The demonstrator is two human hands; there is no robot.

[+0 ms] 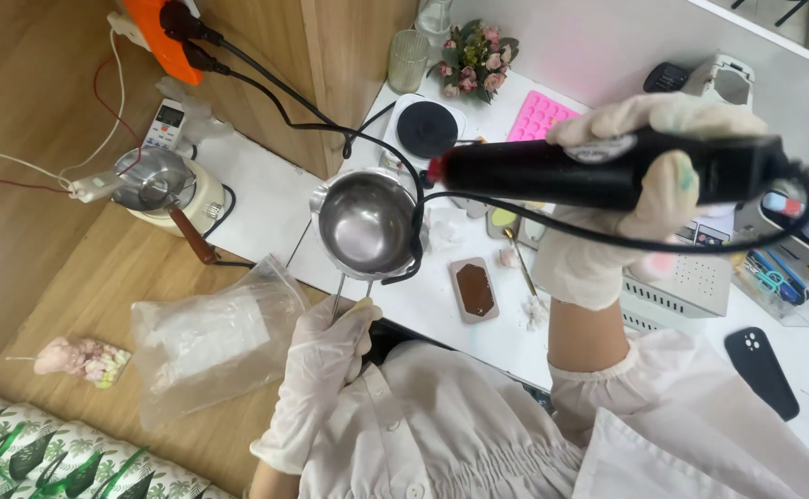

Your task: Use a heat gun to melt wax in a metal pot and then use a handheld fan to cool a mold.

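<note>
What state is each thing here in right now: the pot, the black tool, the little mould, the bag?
Steel pot: empty, held by its handle in the left hand.
Black heat tool: gripped in the right hand, nozzle toward the pot.
Small brown mould: filled, flat on the table.
Plastic bag: lying crumpled.
Phone: face down.

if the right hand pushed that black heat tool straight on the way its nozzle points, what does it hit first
Most likely the steel pot. The right hand holds the black heat tool with its red tip aimed left at the pot's rim. Depth is unclear, so it might pass just above.
</note>
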